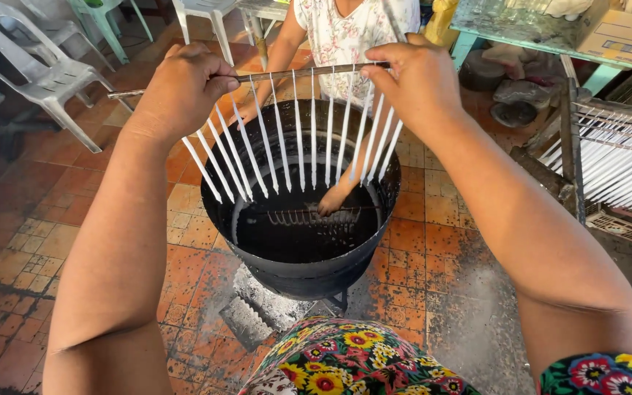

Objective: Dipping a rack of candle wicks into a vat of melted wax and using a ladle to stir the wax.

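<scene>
Head cam, one frame. Left hand [184,88], 10 o'clock: fingers closed on thin rod [294,72], held level. Right hand [420,80], 1 o'clock: fingers pinched on rod's other end. White tapers [300,139]: approx a dozen, hanging from rod, fanned above black pot [309,271] at centre. Pot holds dark liquid. Co-worker's hand [333,199] inside pot, 12 o'clock side. White plastic chair [45,73] at 10 o'clock. Rack w/ more tapers [616,157] at 3 o'clock. Floor [53,234]: orange tile, stained.

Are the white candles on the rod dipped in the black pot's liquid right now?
No: both hands, left and right, hold the rod up, so the candles hang above the liquid in the pot.
</scene>
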